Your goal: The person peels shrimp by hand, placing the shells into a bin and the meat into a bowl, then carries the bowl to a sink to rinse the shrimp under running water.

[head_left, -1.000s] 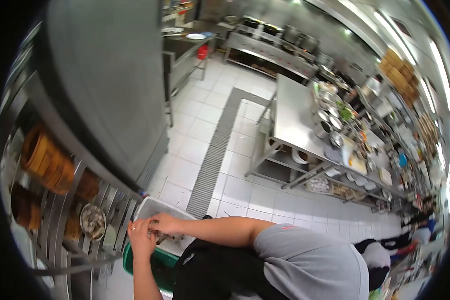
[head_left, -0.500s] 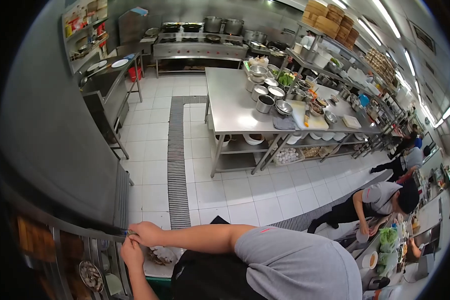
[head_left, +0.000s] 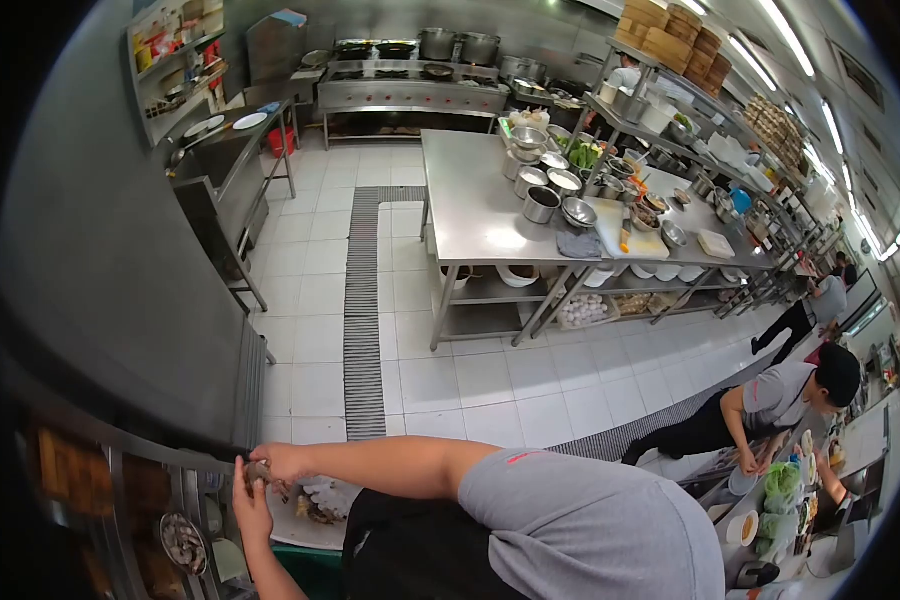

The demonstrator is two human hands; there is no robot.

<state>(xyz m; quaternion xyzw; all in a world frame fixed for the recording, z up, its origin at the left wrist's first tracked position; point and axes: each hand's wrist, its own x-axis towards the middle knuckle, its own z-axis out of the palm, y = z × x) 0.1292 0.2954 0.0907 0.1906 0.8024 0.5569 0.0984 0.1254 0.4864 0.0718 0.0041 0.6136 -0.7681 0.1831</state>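
My right hand (head_left: 282,461), on the arm stretched in from the grey sleeve, is closed at the fingers on a small grey-brown piece that looks like a shrimp (head_left: 259,470). Just below it, my left hand (head_left: 252,505) pinches the same piece, its fingers partly hidden. Under my forearm a pale tray (head_left: 295,530) holds a whitish, icy-looking heap with brownish pieces (head_left: 323,500). To the left of my hands stands a round metal bowl (head_left: 183,545) of greyish shrimp-like pieces.
A steel wall or cabinet side (head_left: 120,300) rises at the left. A steel prep table (head_left: 480,200) carries bowls and pots. A floor drain grate (head_left: 364,330) runs behind me. A co-worker (head_left: 770,400) in a grey shirt works at the right counter.
My hands have shifted slightly left, and the left hand has turned with its fingers higher. The grey-brown piece now shows between them. The view has tilted a little; the co-worker's hands have moved together.
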